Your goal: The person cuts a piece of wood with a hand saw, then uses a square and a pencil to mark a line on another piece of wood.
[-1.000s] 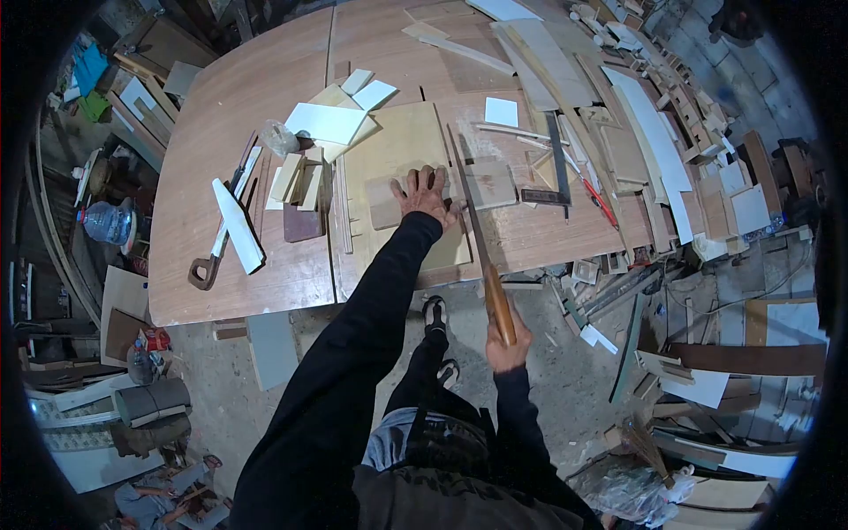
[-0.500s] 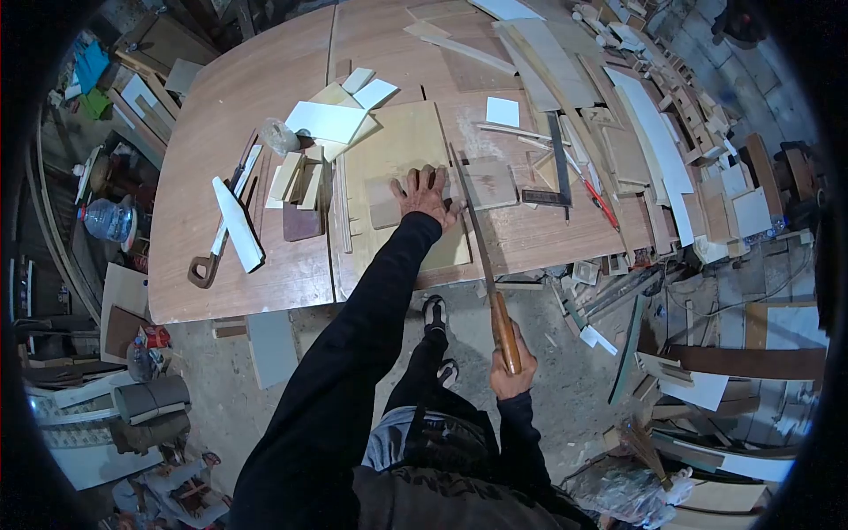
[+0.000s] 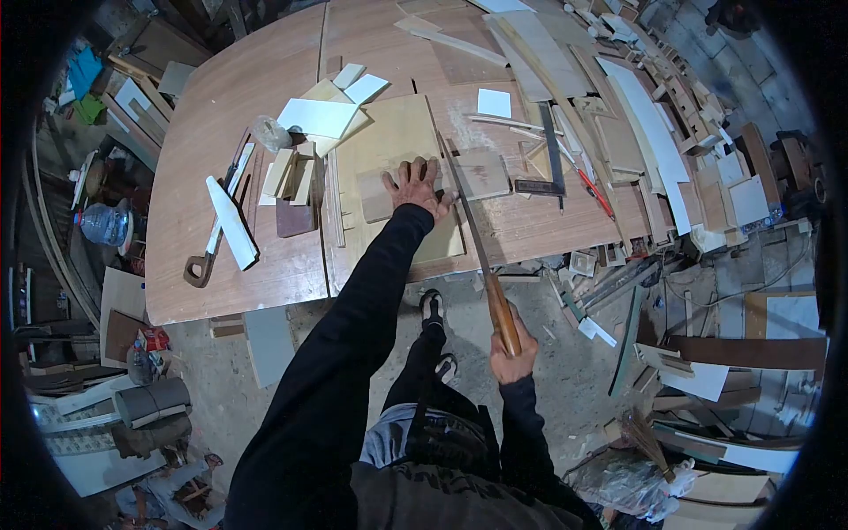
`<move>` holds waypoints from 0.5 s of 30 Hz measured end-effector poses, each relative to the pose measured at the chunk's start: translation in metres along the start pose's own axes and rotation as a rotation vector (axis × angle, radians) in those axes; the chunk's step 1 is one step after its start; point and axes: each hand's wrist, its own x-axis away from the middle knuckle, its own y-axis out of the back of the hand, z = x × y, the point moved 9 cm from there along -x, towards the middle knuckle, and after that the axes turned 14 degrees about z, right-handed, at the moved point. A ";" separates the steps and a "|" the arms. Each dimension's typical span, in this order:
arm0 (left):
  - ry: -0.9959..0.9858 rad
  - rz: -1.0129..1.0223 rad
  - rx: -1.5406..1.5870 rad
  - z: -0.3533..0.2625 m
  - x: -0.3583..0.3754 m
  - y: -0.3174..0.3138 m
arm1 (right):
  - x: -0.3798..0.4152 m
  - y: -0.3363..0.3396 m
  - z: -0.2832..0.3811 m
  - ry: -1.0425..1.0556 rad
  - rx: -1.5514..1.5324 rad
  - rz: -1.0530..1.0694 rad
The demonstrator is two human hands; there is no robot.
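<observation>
My left hand (image 3: pixel 417 187) lies with its fingers spread on a short wooden board (image 3: pixel 483 173), pressing it against a larger plywood panel (image 3: pixel 393 128) on the table. The board sticks out past the panel's right edge. My right hand (image 3: pixel 516 355), below the table's front edge, is closed around the wooden handle of a handsaw (image 3: pixel 501 311). Its long thin blade slants up and left across the board, just right of my left thumb.
The wooden table (image 3: pixel 256 71) also bears white offcuts (image 3: pixel 318 120), another handsaw (image 3: pixel 199 268) at left, a try square (image 3: pixel 553 150) and a red-handled tool (image 3: pixel 597 193). Long wood strips cover its right side. Scrap wood and a clear plastic bag (image 3: pixel 632 486) lie on the floor.
The saw blade has shifted slightly against the board, its handle and my right hand a little lower relative to the table. My left hand stays on the board. The whole view has shifted slightly.
</observation>
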 end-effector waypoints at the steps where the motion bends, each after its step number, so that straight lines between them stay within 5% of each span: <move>1: 0.000 -0.001 -0.004 0.000 0.000 0.001 | -0.003 -0.001 0.001 0.002 -0.004 0.000; 4: 0.003 0.026 -0.005 -0.001 0.000 0.001 | 0.002 0.003 0.009 -0.037 0.077 -0.028; 6: 0.011 0.018 -0.005 0.000 0.000 0.000 | 0.025 0.009 0.044 0.160 0.332 -0.113; 15: 0.011 0.011 -0.020 0.003 -0.003 -0.003 | 0.015 0.003 0.047 0.064 0.297 -0.078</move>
